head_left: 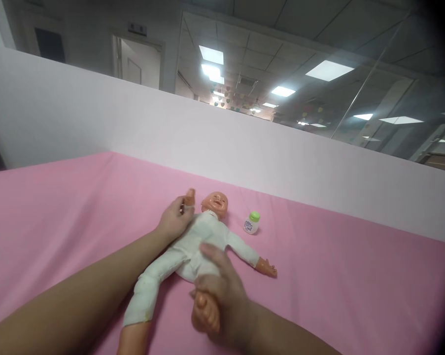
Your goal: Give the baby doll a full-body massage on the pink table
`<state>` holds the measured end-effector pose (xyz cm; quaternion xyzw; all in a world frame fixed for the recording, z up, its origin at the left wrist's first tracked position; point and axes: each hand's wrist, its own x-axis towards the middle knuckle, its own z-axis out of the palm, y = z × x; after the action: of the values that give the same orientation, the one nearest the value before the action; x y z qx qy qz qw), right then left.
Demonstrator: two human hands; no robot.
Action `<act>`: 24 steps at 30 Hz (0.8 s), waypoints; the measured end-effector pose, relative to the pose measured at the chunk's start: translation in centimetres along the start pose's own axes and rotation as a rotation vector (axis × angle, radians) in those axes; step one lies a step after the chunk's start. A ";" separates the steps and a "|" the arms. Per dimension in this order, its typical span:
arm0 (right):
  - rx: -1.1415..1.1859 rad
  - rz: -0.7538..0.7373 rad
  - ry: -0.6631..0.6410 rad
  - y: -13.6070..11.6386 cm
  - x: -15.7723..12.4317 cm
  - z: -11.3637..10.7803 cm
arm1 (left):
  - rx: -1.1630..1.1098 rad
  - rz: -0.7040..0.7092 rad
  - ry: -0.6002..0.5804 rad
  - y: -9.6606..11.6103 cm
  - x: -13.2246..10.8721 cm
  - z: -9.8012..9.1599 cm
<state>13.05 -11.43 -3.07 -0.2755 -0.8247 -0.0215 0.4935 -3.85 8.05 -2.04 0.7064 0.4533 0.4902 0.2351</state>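
A baby doll (pixel 205 231) in a white cloth suit lies on its back on the pink sheet, its head toward the far wall. My left hand (pixel 176 219) is closed around the doll's arm at the left, just below its small hand (pixel 190 197). Lower down, my right hand (pixel 227 293) wraps the doll's leg near the ankle, and the bare foot (pixel 206 310) points toward me. That hand is slightly blurred and covers most of the leg. The doll's other arm stretches out to the right, and its other leg runs down past the bottom edge.
A small clear bottle with a green cap (pixel 251 223) stands right of the doll's head. The pink sheet (pixel 336 276) covers the surface. Beyond it rises a low white wall (pixel 207 133), with glass panels, ceiling lights and a doorway (pixel 141 61) behind.
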 end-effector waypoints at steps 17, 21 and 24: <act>-0.052 0.135 -0.079 2.2 0.9 0.1 | 0.053 0.179 -0.290 0.8 -0.8 0.5; -0.064 -0.027 -0.017 0.3 0.7 0.3 | 0.003 -0.016 -0.126 -0.2 -0.3 0.4; -0.059 -0.117 -0.055 -0.6 0.2 0.9 | -0.103 -0.227 0.103 -1.4 0.7 -0.1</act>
<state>11.95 -11.57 -3.19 -0.2416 -0.8516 -0.0673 0.4604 -4.45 9.31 -2.80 0.6113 0.5160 0.5188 0.3015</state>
